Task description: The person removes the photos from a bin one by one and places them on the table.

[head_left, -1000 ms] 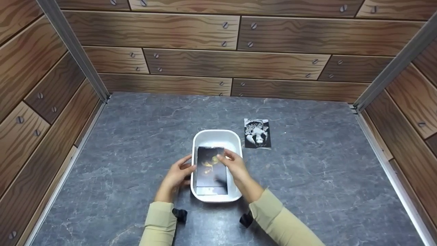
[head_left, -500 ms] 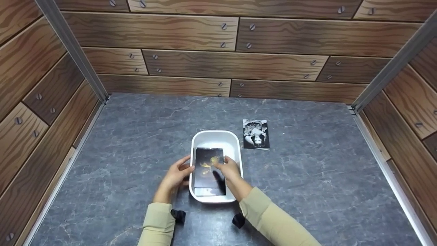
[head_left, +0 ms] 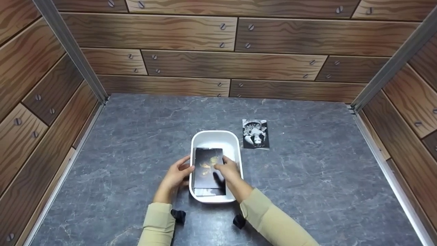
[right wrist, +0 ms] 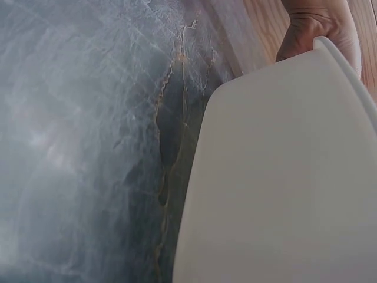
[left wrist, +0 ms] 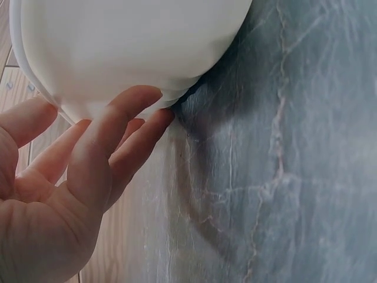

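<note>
A white tub (head_left: 215,138) sat near the middle of the grey stone-patterned tabletop (head_left: 129,136), and a dark photo card (head_left: 207,167) with yellowish shapes lay inside it, leaning over the near rim. The left hand (head_left: 175,176) rested against the tub's left outer wall; in the left wrist view its fingers (left wrist: 126,127) were straight and slightly spread, the tips touching the white wall without curling round it. The right hand (head_left: 229,172) reached over the tub's right rim, its fingers (head_left: 218,163) bent onto the right edge of the dark card; whether they pinched the card or merely pressed on it could not be told. A black-and-white photo (head_left: 255,133) lay flat on the tabletop just beyond the tub's far right corner, apart from both hands. Wood-plank panels (head_left: 191,30) with screw heads enclosed the tabletop on three sides.
</note>
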The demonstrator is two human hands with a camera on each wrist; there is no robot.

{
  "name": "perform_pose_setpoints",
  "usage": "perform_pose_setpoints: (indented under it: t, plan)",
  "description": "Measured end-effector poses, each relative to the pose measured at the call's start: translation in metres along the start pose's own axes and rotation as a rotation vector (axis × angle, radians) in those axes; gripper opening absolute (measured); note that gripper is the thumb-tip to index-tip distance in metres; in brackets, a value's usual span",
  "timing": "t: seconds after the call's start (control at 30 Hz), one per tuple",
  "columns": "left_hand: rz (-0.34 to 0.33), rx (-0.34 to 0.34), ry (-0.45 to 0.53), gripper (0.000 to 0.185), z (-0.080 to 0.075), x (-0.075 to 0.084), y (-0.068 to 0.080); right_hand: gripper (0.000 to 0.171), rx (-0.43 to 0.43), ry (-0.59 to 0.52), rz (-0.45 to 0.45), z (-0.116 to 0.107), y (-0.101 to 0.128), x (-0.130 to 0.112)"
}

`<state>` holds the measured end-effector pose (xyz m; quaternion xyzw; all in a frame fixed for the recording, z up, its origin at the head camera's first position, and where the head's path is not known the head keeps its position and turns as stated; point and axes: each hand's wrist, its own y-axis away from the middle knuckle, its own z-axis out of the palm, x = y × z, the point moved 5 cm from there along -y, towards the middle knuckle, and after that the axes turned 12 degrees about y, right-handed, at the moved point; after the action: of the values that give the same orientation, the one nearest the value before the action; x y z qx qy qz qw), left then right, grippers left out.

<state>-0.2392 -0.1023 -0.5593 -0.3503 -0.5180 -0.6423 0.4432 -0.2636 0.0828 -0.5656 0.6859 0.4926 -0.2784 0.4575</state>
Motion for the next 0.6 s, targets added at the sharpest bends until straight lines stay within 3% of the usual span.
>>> perform_pose_setpoints:
  t: [0.2, 0.27, 0.43, 0.6]
  plan:
    - [-0.001, 0.008, 0.011, 0.052, -0.001, -0.002, 0.0, 0.066, 0.018, -0.143, -0.183, 0.016, -0.057, 0.056]
    - [-0.003, 0.011, 0.024, 0.052, -0.001, -0.002, 0.0, 0.066, 0.03, -0.144, -0.174, 0.013, -0.05, 0.05]
    - [-0.002, 0.01, 0.047, 0.052, -0.001, -0.002, -0.001, 0.066, 0.053, -0.066, -0.096, -0.007, 0.006, -0.001]
    - [0.006, -0.005, 0.039, 0.053, -0.002, -0.002, -0.002, 0.071, 0.06, -0.034, -0.122, -0.007, 0.015, -0.007]
